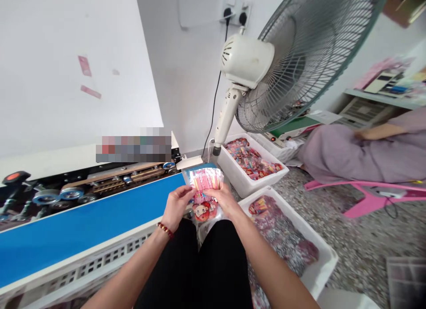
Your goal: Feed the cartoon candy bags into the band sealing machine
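A clear plastic packet point(205, 181) with pink and yellow sticks and a red-haired cartoon picture is held above my lap, near the end of the blue conveyor belt point(100, 218). Gripping its left side is my left hand point(179, 202), thumb and fingers closed together; a red bead bracelet circles that wrist. On the packet's right side, my right hand point(223, 198) is closed, thumb across the front. Below my hands, part of the packet's lower end lies between my knees.
A sealing machine with rollers point(116, 185) runs along the belt. Two white bins point(266, 180) of printed packets stand at my right. A large fan point(299, 65) leans overhead. Another person point(349, 145) sits at far right by a pink stool point(359, 198).
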`<state>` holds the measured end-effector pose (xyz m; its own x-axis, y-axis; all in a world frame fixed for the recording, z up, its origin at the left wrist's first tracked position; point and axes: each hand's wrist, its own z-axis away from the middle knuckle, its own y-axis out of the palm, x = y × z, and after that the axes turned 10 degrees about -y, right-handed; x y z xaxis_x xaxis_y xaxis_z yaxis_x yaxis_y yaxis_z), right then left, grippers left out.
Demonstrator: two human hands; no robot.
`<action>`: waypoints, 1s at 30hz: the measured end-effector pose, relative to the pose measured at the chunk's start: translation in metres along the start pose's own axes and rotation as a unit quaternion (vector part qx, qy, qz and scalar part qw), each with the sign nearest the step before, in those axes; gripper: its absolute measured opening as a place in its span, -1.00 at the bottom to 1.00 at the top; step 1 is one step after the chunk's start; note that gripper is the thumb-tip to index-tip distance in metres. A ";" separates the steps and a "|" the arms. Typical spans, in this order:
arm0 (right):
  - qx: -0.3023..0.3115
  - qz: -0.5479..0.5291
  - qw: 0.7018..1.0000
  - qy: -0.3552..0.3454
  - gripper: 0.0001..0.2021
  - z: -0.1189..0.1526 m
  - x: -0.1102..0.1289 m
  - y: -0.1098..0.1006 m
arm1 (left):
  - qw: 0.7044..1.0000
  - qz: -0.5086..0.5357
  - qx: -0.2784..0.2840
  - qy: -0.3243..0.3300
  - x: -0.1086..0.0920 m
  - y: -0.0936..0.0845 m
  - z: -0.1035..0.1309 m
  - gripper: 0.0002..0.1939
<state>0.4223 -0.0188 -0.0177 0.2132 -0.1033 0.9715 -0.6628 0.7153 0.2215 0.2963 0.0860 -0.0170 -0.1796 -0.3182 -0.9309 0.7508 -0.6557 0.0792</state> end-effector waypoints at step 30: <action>-0.004 -0.088 0.996 -0.019 -0.63 0.079 -0.018 -0.011 | 0.992 0.037 0.117 -0.015 0.029 0.016 0.060 -0.61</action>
<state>0.3695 -0.0793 -0.0311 0.2984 -0.2543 0.9200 -0.6122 0.6885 0.3889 0.2653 0.0248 -0.0209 -0.1498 -0.3893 -0.9089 0.5960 -0.7690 0.2311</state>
